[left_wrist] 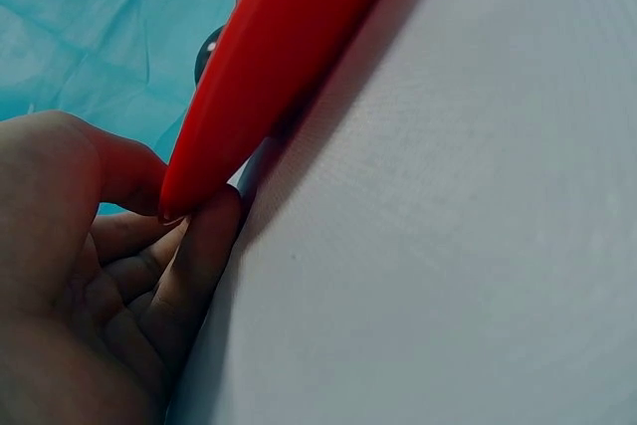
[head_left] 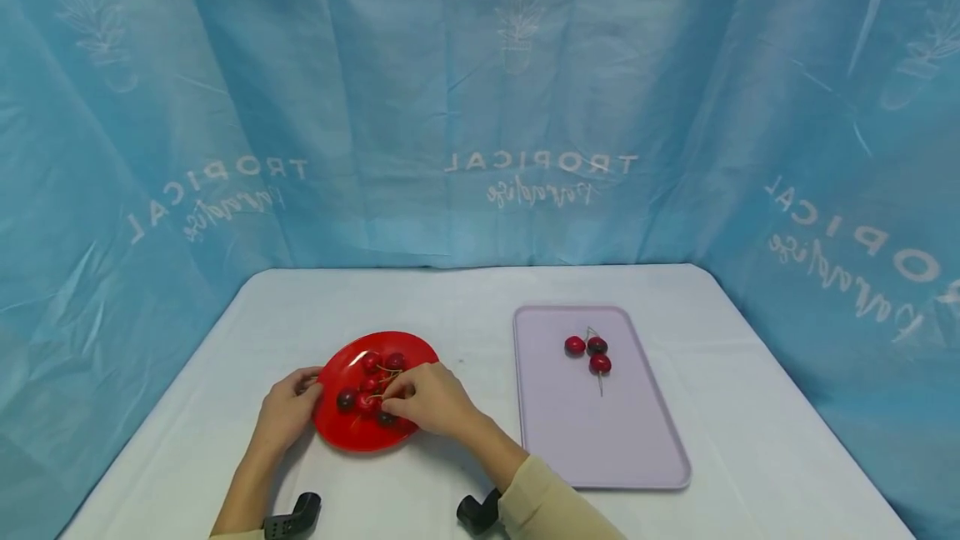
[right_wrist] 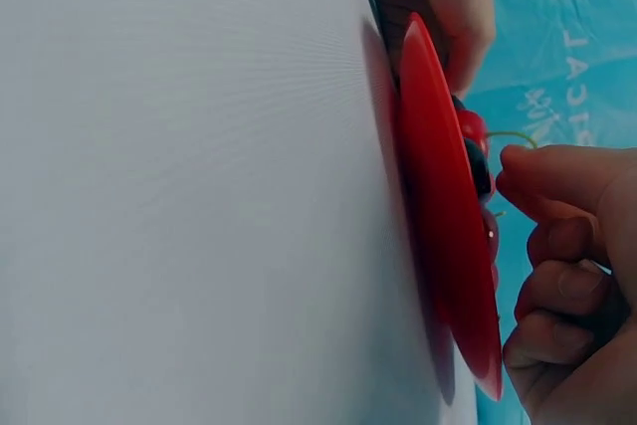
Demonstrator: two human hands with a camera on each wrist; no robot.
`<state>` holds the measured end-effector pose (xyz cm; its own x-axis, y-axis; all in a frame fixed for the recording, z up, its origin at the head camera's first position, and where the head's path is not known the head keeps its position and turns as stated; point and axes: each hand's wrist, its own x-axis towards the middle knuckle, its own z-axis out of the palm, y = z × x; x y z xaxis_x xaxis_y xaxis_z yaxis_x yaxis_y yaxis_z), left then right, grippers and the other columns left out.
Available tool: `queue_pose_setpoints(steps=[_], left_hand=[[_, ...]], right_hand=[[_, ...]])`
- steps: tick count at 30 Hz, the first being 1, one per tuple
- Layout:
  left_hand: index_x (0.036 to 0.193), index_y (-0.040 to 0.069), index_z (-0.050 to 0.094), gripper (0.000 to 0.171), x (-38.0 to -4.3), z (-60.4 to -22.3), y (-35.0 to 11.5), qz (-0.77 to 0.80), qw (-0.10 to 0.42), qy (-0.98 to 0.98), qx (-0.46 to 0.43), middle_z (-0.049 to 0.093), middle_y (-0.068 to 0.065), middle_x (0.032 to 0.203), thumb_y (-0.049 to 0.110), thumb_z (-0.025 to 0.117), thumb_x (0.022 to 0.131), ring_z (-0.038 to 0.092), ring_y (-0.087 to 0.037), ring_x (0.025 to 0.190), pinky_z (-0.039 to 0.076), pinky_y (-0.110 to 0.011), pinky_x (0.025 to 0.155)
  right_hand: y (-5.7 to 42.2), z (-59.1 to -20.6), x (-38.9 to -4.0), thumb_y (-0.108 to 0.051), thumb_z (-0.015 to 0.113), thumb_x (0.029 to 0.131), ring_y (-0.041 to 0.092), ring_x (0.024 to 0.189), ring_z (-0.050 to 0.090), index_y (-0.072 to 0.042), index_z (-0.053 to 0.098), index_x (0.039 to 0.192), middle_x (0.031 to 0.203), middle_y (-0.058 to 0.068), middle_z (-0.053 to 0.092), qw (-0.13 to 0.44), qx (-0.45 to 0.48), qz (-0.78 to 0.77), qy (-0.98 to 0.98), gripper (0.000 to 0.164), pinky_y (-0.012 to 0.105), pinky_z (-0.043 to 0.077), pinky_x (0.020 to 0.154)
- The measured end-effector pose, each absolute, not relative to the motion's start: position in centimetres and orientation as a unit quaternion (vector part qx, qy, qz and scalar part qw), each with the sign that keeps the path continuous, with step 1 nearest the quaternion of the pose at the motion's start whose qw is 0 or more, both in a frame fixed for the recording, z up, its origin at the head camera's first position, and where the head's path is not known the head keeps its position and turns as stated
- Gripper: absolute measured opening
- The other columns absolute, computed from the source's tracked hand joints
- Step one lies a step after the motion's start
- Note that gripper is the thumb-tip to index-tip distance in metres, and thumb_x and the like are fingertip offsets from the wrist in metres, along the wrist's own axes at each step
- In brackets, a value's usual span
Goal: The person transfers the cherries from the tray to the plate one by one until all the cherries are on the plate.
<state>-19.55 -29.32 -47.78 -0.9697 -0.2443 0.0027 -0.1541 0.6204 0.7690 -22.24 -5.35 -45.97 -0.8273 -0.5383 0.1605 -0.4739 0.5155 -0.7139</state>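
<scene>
Cherry [head_left: 365, 403], stem [head_left: 375, 396] sideways, pts twd R hand [head_left: 433, 398]

A white table [head_left: 465, 307] bears a red plate [head_left: 360, 438] and lilac tray [head_left: 600, 440]

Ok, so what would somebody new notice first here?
Probably the bright red plate left of centre, holding cherries, the left hand pinching its rim and the right hand over it. Then three cherries near the far end of the pale purple tray on the right. Behind hangs a blue curtain with mirrored white lettering.
</scene>
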Motion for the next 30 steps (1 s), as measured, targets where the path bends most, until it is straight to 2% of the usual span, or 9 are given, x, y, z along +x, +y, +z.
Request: queue_pose_setpoints(steps=[9, 20, 30], left_hand=[[0.130, -0.003, 0.053, 0.040, -20.4, -47.0, -29.4, -0.411, 0.060, -0.904, 0.102, 0.059, -0.022, 0.115, 0.015, 0.046, 0.095, 0.055, -0.036, 0.105, 0.050, -0.048, 0.087], [0.131, -0.003, 0.052, 0.040, -20.0, -47.6, -29.5, -0.420, 0.050, -0.899, 0.117, 0.057, -0.024, 0.120, 0.016, 0.045, 0.096, 0.052, -0.039, 0.111, 0.047, -0.051, 0.091], [0.132, -0.003, 0.051, 0.041, -19.6, -47.6, -29.3, -0.425, 0.043, -0.896, 0.124, 0.056, -0.024, 0.120, 0.016, 0.045, 0.096, 0.052, -0.039, 0.110, 0.048, -0.050, 0.091]], right_hand=[[-4.0, -45.4, -22.8, -0.025, 0.072, 0.084, 0.008, 0.044, 0.044, -0.023, 0.077, 0.093, 0.051, -0.008, 0.050, 0.037, -0.274, -0.426, 0.862, 0.010, 0.022, 0.037, 0.043], [-2.9, -45.6, -22.5, -0.025, 0.070, 0.086, 0.010, 0.046, 0.046, -0.023, 0.076, 0.091, 0.053, -0.006, 0.052, 0.044, -0.263, -0.439, 0.858, 0.008, 0.023, 0.040, 0.044], [-1.7, -44.7, -22.5, -0.029, 0.070, 0.086, 0.009, 0.051, 0.046, -0.026, 0.075, 0.093, 0.055, -0.006, 0.050, 0.020, -0.256, -0.439, 0.861, 0.009, 0.024, 0.039, 0.045]])
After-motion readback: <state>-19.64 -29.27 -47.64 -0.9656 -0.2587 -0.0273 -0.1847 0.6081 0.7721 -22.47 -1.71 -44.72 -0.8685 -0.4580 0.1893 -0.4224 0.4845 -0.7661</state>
